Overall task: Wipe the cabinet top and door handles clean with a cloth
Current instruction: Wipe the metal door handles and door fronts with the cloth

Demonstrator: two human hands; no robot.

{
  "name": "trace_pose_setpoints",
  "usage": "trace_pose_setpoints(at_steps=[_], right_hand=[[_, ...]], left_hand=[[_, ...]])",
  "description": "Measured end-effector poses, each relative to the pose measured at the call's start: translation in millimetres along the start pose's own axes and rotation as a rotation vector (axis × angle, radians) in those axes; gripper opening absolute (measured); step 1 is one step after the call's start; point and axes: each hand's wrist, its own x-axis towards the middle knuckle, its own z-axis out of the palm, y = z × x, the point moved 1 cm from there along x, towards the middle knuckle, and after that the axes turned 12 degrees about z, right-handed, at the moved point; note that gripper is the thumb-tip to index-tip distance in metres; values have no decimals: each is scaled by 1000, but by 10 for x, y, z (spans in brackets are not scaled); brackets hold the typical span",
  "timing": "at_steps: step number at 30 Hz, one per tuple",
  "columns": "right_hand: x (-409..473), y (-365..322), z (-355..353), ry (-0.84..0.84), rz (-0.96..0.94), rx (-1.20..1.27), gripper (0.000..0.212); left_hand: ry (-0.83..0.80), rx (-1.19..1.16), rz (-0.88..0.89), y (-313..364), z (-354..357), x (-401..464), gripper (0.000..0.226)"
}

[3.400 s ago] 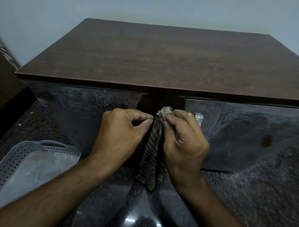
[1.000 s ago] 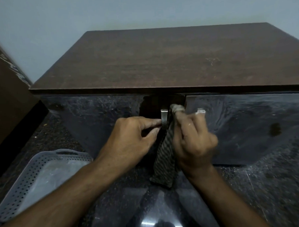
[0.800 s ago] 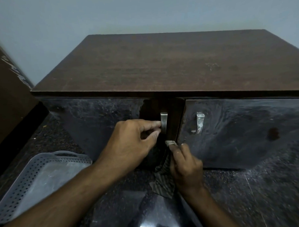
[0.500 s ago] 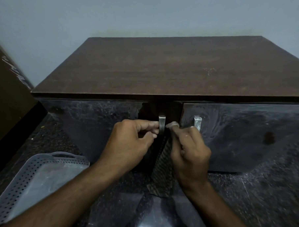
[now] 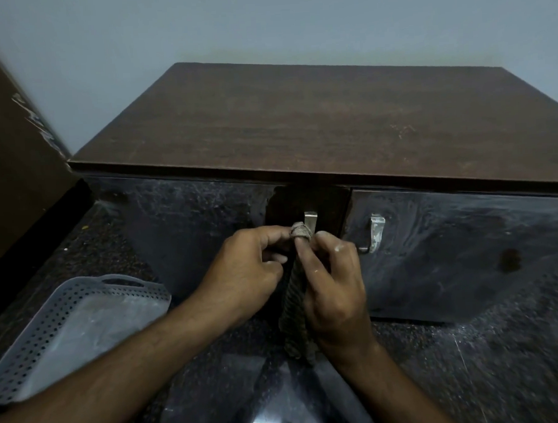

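Carefully, my right hand (image 5: pixel 332 282) pinched the cloth (image 5: pixel 296 306) on the handle (image 5: pixel 310 221); my left hand (image 5: pixel 245 273), curled narrow, should steady the door.

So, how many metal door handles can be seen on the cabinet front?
2. The left door handle sits at the cloth between both hands; the right door handle is uncovered. None seems hidden.

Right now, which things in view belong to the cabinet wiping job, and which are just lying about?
In the job: cloth, held by right hand; left hand; left door handle; right door handle; cabinet top.
Lying about: perforated grey tray on the floor, brown panel.
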Motion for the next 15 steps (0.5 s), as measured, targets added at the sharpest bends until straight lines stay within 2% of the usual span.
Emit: trace_pose_setpoints(at_steps=[5,12,15], right_hand=[[335,-81,-37,131,80,43,23],[-34,121,-74,108,56,54,21],[85,52,-71,150,101,98,20]], left_hand=[[102,-45,-9,-28,-11,38,63],[79,-25,12,-32,-36,25,63],[69,-39,26,-13,-10,33,63]])
